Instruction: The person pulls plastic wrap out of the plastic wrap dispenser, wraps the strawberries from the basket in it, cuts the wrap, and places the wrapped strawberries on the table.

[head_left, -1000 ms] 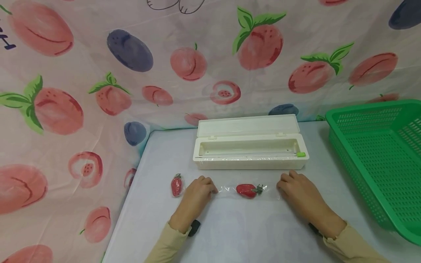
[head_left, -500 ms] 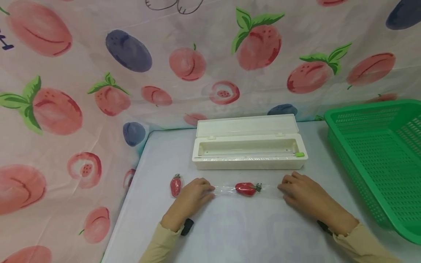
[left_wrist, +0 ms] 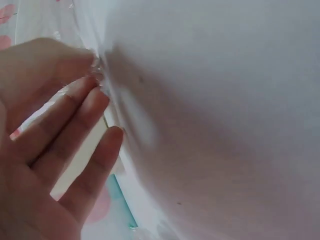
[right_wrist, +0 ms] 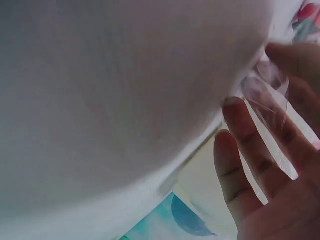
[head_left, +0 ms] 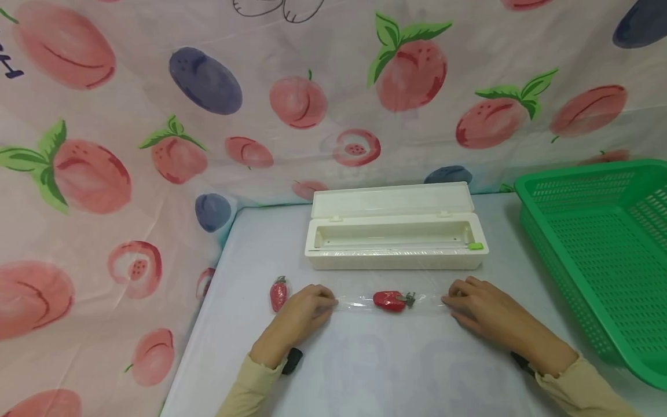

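Observation:
A red strawberry (head_left: 389, 301) with a green stem lies in a strip of clear plastic wrap (head_left: 355, 302) on the table, in the head view. My left hand (head_left: 302, 313) pinches the wrap's left end between thumb and fingertips. The right end is pinched by my right hand (head_left: 484, 307); in the right wrist view clear film (right_wrist: 272, 107) lies across its fingers. Just left of my left hand rests a second strawberry (head_left: 278, 294), wrapped in film. Behind both hands stands a long white wrap dispenser box (head_left: 396, 262), its lid raised, with film over its front edge.
At the right a large green perforated basket (head_left: 565, 284) stands close to my right forearm. A fruit-printed cloth (head_left: 323, 52) hangs behind the white table (head_left: 365, 370) and along its left side.
Both hands have shifted slightly apart, and the wrap between them now looks narrower and more gathered. My forearms have swung a little outward. The strawberry in the wrap stays nearly in place.

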